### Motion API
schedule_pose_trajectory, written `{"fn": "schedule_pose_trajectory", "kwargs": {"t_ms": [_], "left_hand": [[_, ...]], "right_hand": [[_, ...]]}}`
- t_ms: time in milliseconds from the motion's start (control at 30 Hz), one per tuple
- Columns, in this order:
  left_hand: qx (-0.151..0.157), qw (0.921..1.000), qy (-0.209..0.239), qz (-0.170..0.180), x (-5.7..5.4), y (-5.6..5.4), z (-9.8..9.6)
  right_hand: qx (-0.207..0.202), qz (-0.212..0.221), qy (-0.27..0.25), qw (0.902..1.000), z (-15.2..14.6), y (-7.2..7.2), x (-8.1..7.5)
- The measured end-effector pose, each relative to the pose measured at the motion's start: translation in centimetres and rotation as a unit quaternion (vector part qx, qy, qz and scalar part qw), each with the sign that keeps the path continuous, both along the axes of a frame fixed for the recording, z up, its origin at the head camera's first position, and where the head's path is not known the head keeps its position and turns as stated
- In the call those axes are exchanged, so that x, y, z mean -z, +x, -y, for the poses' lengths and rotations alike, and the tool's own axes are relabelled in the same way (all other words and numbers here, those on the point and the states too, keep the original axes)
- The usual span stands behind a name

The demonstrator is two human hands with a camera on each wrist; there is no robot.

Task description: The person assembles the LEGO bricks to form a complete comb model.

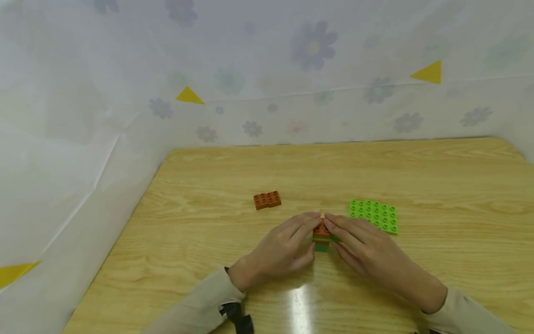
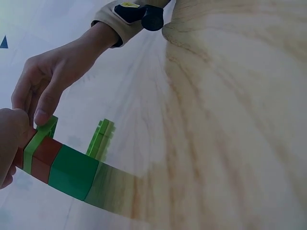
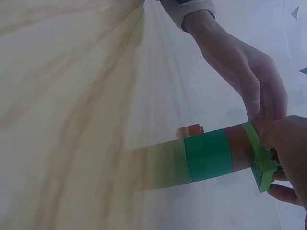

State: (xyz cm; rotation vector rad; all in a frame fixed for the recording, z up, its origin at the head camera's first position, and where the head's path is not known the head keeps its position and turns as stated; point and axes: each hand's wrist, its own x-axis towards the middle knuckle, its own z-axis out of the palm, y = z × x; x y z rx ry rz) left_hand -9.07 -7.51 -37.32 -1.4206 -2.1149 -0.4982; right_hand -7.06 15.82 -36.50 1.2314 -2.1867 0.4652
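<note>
A small tower of toy building bricks stands upright on the table between the two hands. Its base is a dark green brick [image 2: 73, 171], with a reddish-brown brick [image 2: 48, 157] above it. Over these lies a light green plate [image 3: 261, 155] that juts out toward the right hand's side. Topping the tower is another brown brick [image 1: 321, 229], studs partly covered by fingers. My left hand [image 1: 288, 243] grips this top brick from the left. From the right, my right hand [image 1: 369, 248] holds the same brick, fingertips meeting the left ones at its far edge.
Two brown bricks [image 1: 267, 200] lie side by side on the wooden table [image 1: 200, 185], beyond the left hand. A light green studded plate [image 1: 384, 215] rests just past the right hand, which overlaps its near edge. Flower-patterned white sheeting [image 1: 267, 69] hangs behind and at the left.
</note>
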Motion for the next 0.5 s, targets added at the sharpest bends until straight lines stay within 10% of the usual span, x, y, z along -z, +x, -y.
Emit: {"fn": "schedule_pose_trajectory", "kwargs": {"t_ms": [500], "left_hand": [[-0.002,0.9999,-0.009,-0.011,-0.05,-0.09,-0.04]], "right_hand": [[0.009,0.012,0.021,0.9997,-0.29,0.05,-0.38]]}}
